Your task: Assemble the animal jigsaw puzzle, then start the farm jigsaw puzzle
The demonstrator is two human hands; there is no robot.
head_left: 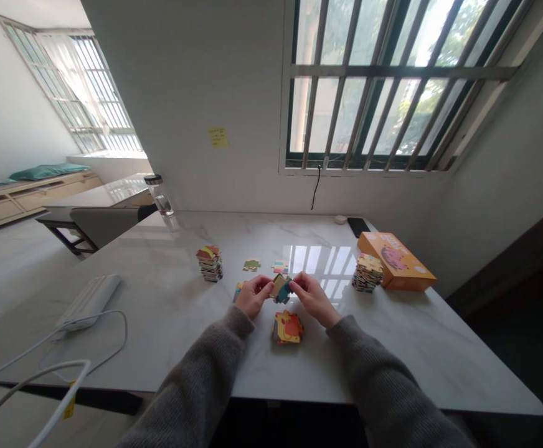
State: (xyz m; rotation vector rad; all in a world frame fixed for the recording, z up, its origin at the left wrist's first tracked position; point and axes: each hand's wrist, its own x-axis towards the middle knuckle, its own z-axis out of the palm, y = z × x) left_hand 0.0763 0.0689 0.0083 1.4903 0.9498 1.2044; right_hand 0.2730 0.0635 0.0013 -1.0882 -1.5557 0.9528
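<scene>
Between my two hands, above the white table, is a jigsaw puzzle piece (281, 290) coloured tan and blue. My left hand (254, 295) pinches its left side, and my right hand (312, 297) pinches its right edge. Just below them lies a small pile of puzzle pieces (288, 327) in yellow, orange and red. Beyond my fingers a green puzzle piece (251, 265) and a pale multicoloured puzzle piece (279, 267) lie flat. Another blue and yellow piece (238, 290) is partly covered by my left hand.
Puzzle pieces stand in a tall stack (210, 263) on the left and another stack (367, 272) on the right, beside an orange box (395, 261). A phone (358, 226) and a bottle (159, 195) are at the back. A white power strip (89, 303) with cables lies left.
</scene>
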